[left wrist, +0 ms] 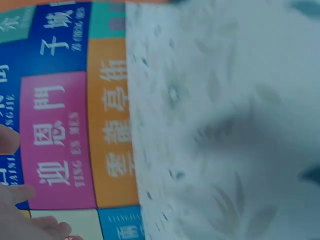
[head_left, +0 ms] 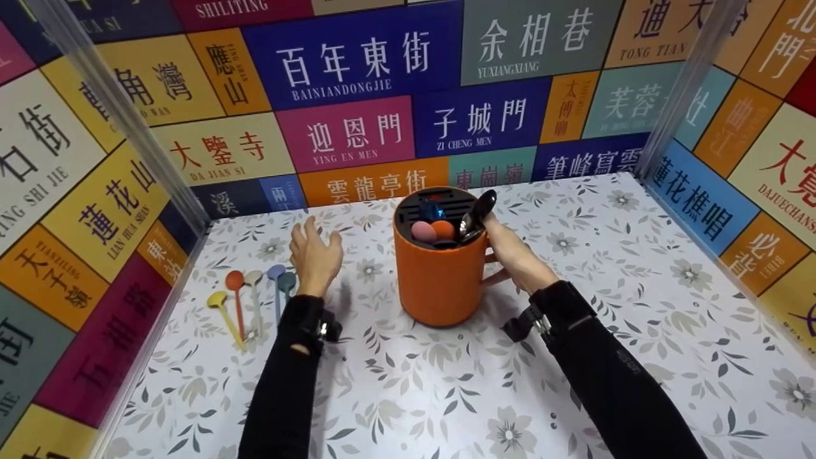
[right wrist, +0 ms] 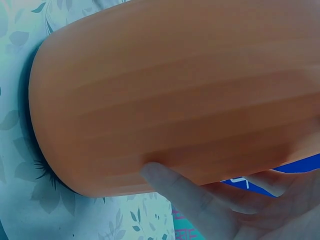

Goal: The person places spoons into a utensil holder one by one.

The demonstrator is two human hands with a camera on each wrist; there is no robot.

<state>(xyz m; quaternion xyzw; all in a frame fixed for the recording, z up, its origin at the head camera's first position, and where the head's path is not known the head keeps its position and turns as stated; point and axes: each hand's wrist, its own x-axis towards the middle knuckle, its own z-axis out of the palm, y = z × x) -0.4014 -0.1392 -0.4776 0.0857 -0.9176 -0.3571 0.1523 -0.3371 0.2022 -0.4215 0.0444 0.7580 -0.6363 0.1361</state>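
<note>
A large orange mug-shaped utensil holder [head_left: 438,280] with a black slotted top stands upright mid-table. Pink and orange round ends, a small blue piece and dark shiny spoons [head_left: 486,203] show at its top. At its right side my right hand [head_left: 519,255] grips it by the handle, partly covering the handle. One fingertip presses the orange wall [right wrist: 165,110] in the right wrist view, while other fingers run behind it. My left hand [head_left: 315,258] hovers left of the holder, fingers spread and holding nothing; in the left wrist view only some fingers [left wrist: 30,210] show.
Left of my left hand lie several small spoons: yellow [head_left: 226,319], red [head_left: 236,284], pale grey [head_left: 255,280], blue [head_left: 276,274] and dark teal [head_left: 288,282]. Colourful sign-covered walls [head_left: 357,64] enclose the flower-patterned table [head_left: 408,395] at the back and sides.
</note>
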